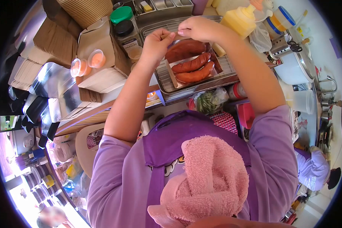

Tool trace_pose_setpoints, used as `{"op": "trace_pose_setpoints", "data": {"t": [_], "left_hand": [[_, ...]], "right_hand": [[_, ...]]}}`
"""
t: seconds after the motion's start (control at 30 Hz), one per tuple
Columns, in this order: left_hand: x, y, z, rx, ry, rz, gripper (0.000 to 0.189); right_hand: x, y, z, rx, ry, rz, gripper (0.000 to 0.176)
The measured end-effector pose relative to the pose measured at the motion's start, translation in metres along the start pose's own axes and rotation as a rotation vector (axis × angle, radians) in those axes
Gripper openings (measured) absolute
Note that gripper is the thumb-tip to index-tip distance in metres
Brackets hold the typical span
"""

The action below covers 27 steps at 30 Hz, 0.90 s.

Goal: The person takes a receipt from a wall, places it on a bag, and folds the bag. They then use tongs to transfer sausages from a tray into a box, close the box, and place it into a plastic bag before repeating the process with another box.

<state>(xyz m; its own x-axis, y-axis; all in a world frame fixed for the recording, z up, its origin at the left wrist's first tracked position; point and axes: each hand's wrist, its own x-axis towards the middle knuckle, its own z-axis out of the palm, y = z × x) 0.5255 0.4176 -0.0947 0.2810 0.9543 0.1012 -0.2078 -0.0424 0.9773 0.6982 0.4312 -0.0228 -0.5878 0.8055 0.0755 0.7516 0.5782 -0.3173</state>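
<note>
Several glossy red-brown sausages (pixel 193 62) lie in a brown paper box (pixel 217 65), which sits on a wire rack in a metal tray (pixel 171 89). My left hand (pixel 157 45) pinches the far left edge of the box, thumb against fingers. Beside it, my right hand (pixel 198 29) grips the same far edge, its fingertips close to the left ones. Both hands are beyond the sausages. The edge between the fingers is partly hidden.
Left of the tray are stacked brown boxes (pixel 102 78), two small cups of orange sauce (pixel 97 59) and a black-lidded jar (pixel 124 28). A yellow squeeze bottle (pixel 238 21) stands at the right. Bagged green vegetables (pixel 208 102) lie below the counter edge. Another person (pixel 313 169) is at far right.
</note>
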Motion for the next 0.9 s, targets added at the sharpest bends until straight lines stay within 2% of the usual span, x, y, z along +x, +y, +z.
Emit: {"op": "trace_pose_setpoints", "data": {"t": [0.07,0.2,0.27,0.4,0.5,0.57,0.63,0.77,0.9], "left_hand": [[0.000,-0.001,0.001,0.001,-0.003,0.032,0.013],[0.002,0.006,0.000,0.114,0.007,-0.014,0.011],[0.001,0.007,0.000,0.160,0.041,-0.015,0.011],[0.003,0.013,-0.003,0.216,0.059,0.002,0.011],[0.007,0.012,-0.007,0.218,0.100,0.036,0.011],[0.010,0.011,-0.013,0.211,0.129,0.035,0.010],[0.013,0.008,-0.017,0.192,0.063,0.011,0.010],[0.014,0.005,-0.018,0.159,0.062,0.008,0.010],[0.014,0.007,-0.018,0.167,0.060,0.010,0.009]], "right_hand": [[-0.004,-0.005,-0.009,0.024,-0.082,-0.025,0.026],[-0.004,0.007,-0.006,-0.004,-0.055,-0.011,0.024],[-0.007,0.009,-0.010,0.067,-0.103,0.079,0.022],[-0.007,0.023,-0.005,0.206,-0.141,0.072,0.026],[-0.012,0.016,-0.013,0.382,-0.064,0.161,0.029],[-0.013,0.014,-0.021,0.467,-0.204,0.414,0.026],[-0.012,0.023,-0.011,0.503,-0.175,0.376,0.025],[-0.011,0.025,-0.006,0.568,-0.123,0.337,0.023],[-0.007,0.038,0.005,0.478,-0.118,0.310,0.023]]}}
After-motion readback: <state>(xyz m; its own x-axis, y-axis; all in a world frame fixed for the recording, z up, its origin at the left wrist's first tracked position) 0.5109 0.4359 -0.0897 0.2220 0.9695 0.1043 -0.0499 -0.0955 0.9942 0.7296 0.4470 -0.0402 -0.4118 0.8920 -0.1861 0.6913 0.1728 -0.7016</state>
